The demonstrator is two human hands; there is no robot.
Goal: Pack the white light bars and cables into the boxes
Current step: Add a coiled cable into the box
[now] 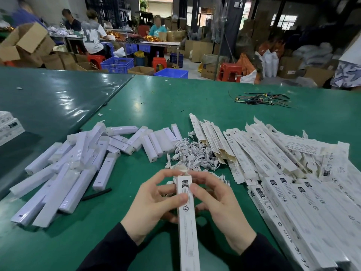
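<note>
Hands at centre of a green worktop (175,98), both gripping one long white printed box (187,216) that runs lengthwise from the person's body away toward the far end. Left hand (154,204) curls round the box's left side, thumb laid on the printed top face; right hand (216,206) curls round the right side, index fingertip on the top face just beyond the left thumb. An end flap (182,169) stands open at the box's far end, just past the fingertips. Beyond the hands lies a heap of coiled white cables (192,154) (touching the flat boxes beside it). Left of the left hand: loose white light bars (78,169) piled criss-cross, with a short black tube (97,194) on the worktop between them and the left wrist. Right of the right hand: flat unfolded boxes (254,151) fanned out, and nearer the body a row of closed boxes (293,210) lying side by side. Far beyond the right hand, well apart, a tangle of dark wires (262,99)
</note>
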